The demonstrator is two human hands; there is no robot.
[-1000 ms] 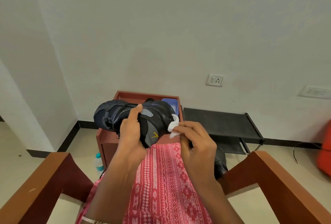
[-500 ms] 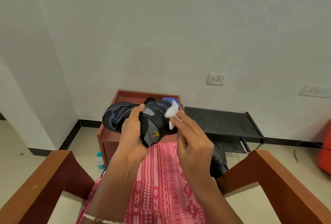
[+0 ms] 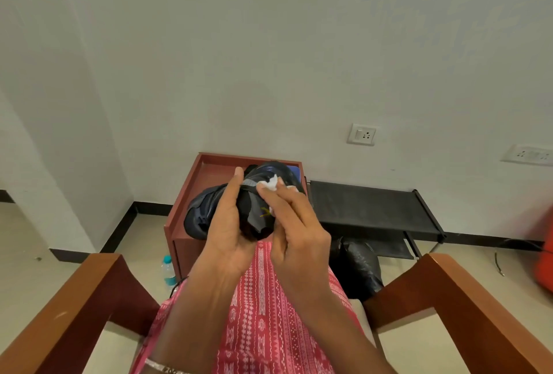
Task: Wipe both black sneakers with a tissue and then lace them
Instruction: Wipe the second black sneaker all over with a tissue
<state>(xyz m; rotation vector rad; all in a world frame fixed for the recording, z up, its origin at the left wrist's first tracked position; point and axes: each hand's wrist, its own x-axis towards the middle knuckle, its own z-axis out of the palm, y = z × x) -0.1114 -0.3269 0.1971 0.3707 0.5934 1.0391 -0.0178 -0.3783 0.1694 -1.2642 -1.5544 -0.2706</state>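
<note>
While the left hand curls its fingers around the middle of a black sneaker, held sideways above the lap, the right hand pinches a crumpled white tissue between thumb and fingertips and presses it against the shoe's upper near a grey strap. The sneaker is matte and panelled, with a small yellow mark on its side. Behind it stands a reddish-brown wooden cabinet whose top has a raised rim; a blue object and a dark shape lie in it, mostly hidden by the shoe and hands. A low black rack runs along the white wall to the right, with a glossy black plastic bag on the floor in front. A clear water bottle stands beside the cabinet. Polished wooden armrests flank a red patterned garment across the lap.
</note>
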